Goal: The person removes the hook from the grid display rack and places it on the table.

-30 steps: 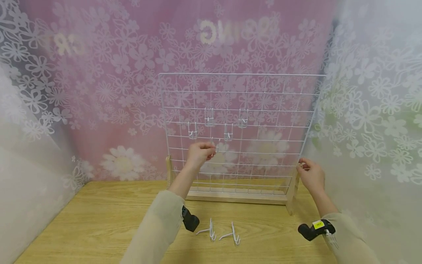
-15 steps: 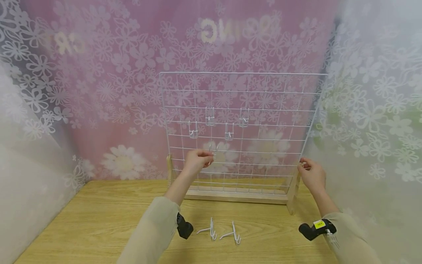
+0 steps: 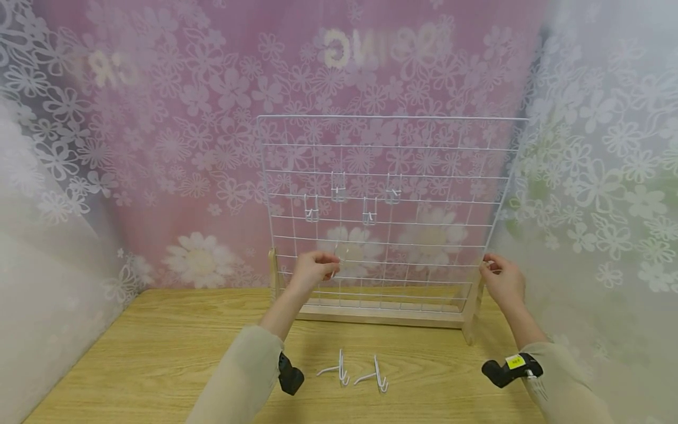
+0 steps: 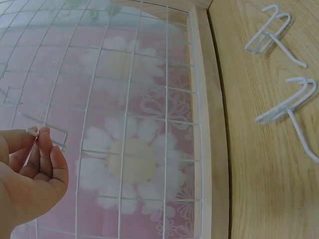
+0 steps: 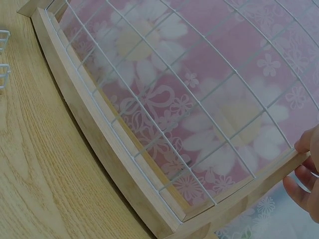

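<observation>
A white wire display hook is pinched between the thumb and fingertips of my left hand. It is in front of the white wire grid panel; whether it touches the wires I cannot tell. My right hand grips the right post of the wooden stand at the grid's edge, thumb on one side and fingers on the other. Several white hooks hang on the grid, among them a lower left hook and an upper right hook.
Two loose white hooks, a left hook and a right hook, lie on the wooden table in front of the stand. Behind the grid hangs a pink flowered curtain, with pale flowered sheeting on the right.
My left hand has moved down and slightly left with the hook, away from the row of hanging hooks. The right hand stays on the post.
</observation>
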Demonstrator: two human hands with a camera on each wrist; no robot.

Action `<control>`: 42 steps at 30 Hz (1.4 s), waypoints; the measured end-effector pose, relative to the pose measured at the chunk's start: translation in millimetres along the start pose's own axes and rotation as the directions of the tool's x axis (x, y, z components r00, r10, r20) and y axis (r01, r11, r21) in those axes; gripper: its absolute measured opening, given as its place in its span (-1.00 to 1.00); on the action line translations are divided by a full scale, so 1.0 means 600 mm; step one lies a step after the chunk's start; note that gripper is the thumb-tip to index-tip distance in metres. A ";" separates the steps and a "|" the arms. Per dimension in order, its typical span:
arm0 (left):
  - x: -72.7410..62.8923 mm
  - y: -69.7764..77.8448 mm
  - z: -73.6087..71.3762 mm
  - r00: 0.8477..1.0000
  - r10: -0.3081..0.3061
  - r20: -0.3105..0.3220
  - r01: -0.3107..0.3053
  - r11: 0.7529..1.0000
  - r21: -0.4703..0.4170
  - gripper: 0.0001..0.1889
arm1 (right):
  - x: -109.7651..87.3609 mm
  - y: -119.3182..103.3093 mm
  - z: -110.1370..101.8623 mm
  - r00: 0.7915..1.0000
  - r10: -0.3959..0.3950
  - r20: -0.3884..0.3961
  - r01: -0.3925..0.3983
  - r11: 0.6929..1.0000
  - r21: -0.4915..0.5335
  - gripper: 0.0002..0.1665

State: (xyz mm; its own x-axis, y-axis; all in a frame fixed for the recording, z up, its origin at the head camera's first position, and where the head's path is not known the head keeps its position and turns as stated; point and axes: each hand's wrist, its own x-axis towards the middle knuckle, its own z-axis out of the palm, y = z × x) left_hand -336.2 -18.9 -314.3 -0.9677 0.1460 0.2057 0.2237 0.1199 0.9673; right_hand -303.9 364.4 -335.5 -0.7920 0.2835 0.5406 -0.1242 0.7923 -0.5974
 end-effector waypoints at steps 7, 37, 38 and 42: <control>-0.009 -0.018 -0.002 0.998 -0.003 0.059 0.002 1.000 0.017 -0.89 | -0.003 0.009 -0.006 1.000 -0.017 -0.005 0.017 1.000 -0.014 -0.68; -0.047 -0.106 -0.043 0.989 -0.036 0.146 0.024 0.996 0.087 -0.85 | 0.001 -0.003 0.000 1.000 0.017 0.010 -0.017 1.000 0.001 -0.70; -0.048 -0.107 -0.044 0.989 -0.040 0.141 0.028 0.996 0.083 -0.85 | 0.001 -0.003 0.000 1.000 0.015 0.008 -0.015 1.000 0.000 -0.70; -0.055 -0.113 -0.049 0.990 -0.051 0.130 0.040 0.996 0.084 -0.85 | 0.001 -0.002 0.001 1.000 0.008 0.010 -0.008 1.000 -0.001 -0.68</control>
State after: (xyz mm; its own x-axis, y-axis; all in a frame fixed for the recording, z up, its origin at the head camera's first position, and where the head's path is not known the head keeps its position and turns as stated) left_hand -322.6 -61.0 -382.1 -0.9544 0.2662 0.1350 0.1936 0.2077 0.9588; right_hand -304.7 363.1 -334.6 -0.7987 0.2848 0.5301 -0.1171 0.7906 -0.6011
